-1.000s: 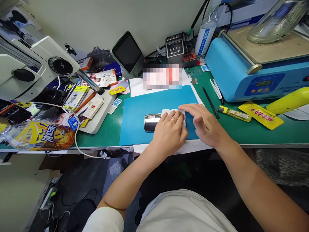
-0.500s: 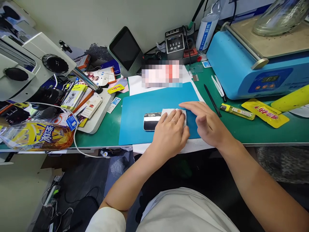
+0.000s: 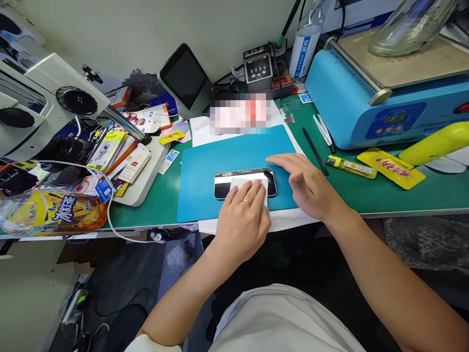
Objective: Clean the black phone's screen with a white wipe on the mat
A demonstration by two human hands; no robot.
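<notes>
A: Now, the left hand point(image 3: 244, 212): what pose?
B: The forearm comes up from the lower left with the wrist low. The palm is down, fingers straight and close together, pressing a white cloth point(image 3: 242, 184) flat onto the phone point(image 3: 223, 180). The hand is not closed into a fist; the cloth is pinned under the fingertips. A ring shows on one finger.
A: Phone position?
B: It lies flat, long side left to right, on the blue mat point(image 3: 205, 156), near the mat's front edge, on the green tabletop point(image 3: 366, 198). The cloth covers its middle; both ends show.
A: Right hand point(image 3: 306, 185)?
B: The forearm enters from the lower right. Palm down, fingers extended and loosely spread, empty. The fingertips are just beside the phone's right end. Contact with the phone: cannot tell.
A: Nearby?
B: A yellow lighter point(image 3: 351, 167) lies to the right, well apart from both hands.
</notes>
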